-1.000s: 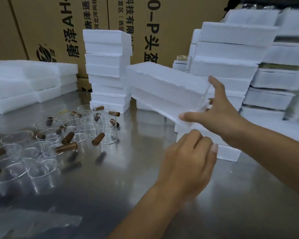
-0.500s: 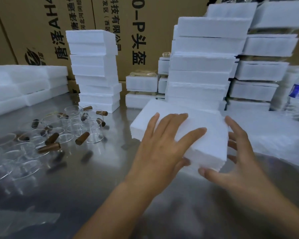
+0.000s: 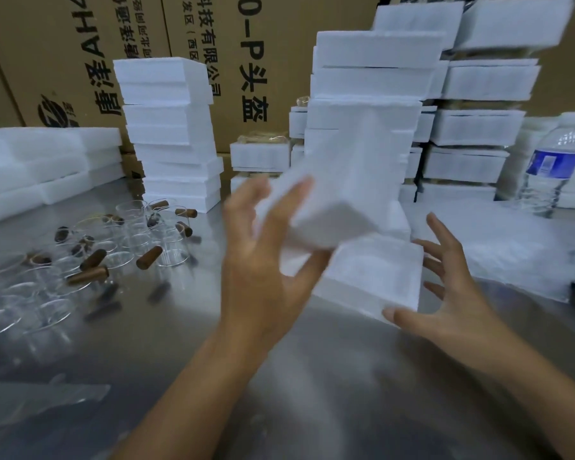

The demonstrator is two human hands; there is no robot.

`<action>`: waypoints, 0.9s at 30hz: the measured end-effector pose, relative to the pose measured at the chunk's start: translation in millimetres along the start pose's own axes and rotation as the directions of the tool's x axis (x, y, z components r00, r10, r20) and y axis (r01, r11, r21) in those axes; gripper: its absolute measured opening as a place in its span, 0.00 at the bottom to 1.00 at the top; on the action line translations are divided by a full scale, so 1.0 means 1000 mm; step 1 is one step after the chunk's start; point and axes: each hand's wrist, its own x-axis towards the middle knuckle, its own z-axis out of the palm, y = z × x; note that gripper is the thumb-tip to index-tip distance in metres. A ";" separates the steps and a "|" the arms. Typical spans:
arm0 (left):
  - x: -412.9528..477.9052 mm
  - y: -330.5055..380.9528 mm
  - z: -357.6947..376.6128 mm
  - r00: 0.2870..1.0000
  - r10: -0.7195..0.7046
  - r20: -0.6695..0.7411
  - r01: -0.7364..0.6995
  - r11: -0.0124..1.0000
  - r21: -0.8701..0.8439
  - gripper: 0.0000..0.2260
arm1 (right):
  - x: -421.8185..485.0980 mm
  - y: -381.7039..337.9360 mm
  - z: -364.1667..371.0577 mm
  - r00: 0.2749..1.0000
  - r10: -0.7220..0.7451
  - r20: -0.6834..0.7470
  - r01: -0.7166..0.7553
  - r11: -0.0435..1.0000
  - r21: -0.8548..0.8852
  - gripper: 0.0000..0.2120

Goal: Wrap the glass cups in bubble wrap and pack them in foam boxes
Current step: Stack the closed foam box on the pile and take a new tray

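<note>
A white foam box base (image 3: 372, 277) lies open on the steel table (image 3: 312, 393) in front of me. My left hand (image 3: 266, 260) grips its white foam lid (image 3: 342, 194), raised and tilted above the base, blurred by motion. At the base's right corner, my right hand (image 3: 445, 293) has its fingers spread; the thumb touches the front corner. Several clear glass cups (image 3: 140, 247) with brown wooden handles stand and lie on the table at the left. A sheet of bubble wrap (image 3: 498, 247) lies at the right.
Stacks of white foam boxes (image 3: 173, 134) stand behind, at centre left, centre and right, with flat foam pieces (image 3: 40, 167) at far left. Cardboard cartons (image 3: 80, 61) form the back wall. A water bottle (image 3: 548, 171) stands at the right. A clear plastic sheet (image 3: 30, 403) lies at bottom left.
The foam box came down from the stack onto the table. My left hand, which lay flat on top, has lifted the lid off and tilted it up; my right hand stays at the base's right corner.
</note>
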 end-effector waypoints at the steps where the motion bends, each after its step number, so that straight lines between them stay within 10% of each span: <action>1: 0.001 0.001 -0.002 0.989 -0.112 -0.093 0.108 0.993 -0.048 0.25 | 0.000 0.001 -0.002 1.000 0.012 0.018 -0.013 1.000 0.012 0.55; 7: 0.001 -0.017 -0.020 0.625 -0.732 -0.272 0.614 0.675 -0.409 0.17 | 0.001 0.014 -0.008 0.991 0.050 0.124 -0.051 0.999 -0.002 0.55; 16: -0.020 -0.036 -0.035 0.077 -0.981 -0.178 0.852 0.157 -0.499 0.29 | -0.002 0.016 -0.016 0.977 0.105 0.184 -0.109 0.994 0.015 0.47; 19: -0.027 -0.039 -0.040 0.012 -0.987 -0.159 0.907 0.078 -0.414 0.33 | -0.005 0.014 -0.016 0.969 0.129 0.209 -0.138 0.990 0.029 0.44; 27: -0.030 -0.038 -0.044 0.135 -0.961 -0.241 0.948 0.196 -0.249 0.49 | -0.007 -0.003 -0.004 0.989 0.147 -0.027 -0.145 0.988 0.044 0.31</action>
